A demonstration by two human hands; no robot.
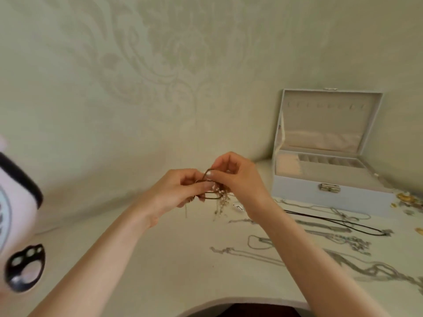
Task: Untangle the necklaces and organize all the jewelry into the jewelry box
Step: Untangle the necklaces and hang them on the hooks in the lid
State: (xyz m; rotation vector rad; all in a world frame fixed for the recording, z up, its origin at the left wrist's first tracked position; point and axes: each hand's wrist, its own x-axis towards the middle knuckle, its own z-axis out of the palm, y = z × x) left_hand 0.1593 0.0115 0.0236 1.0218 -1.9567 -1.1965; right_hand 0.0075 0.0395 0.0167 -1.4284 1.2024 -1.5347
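Tangle point(217, 197): a knot of necklaces with small pale beads, held up in the air over the middle of the table point(183, 259), toward its back edge
Brown cord point(210, 197): loops through the tangle, between the two hands
Left hand point(183, 191): fingers curled, pinching the tangle from the left side
Right hand point(238, 177): fingers curled, thumb and finger pinching the brown cord at the top of the tangle
Jewelry box point(329, 195): pale, sits at the back right corner of the table, with little sections inside and a shiny clasp on its front
Lid point(329, 120): stands up against the wall point(160, 65), with a row of tiny hooks and a soft pocket inside
Silver chains point(332, 239): lie spread out on the right side of the table, in front of the box, apart from the hands
Black cord point(343, 224): thin, lies on the table among the chains
Gold pieces point(405, 197): small, at the right edge of the table, just beside the box
White thing with a black band point(20, 191): blurry, at the left edge
Black paw shape point(25, 268): near the front left corner, just below the white thing
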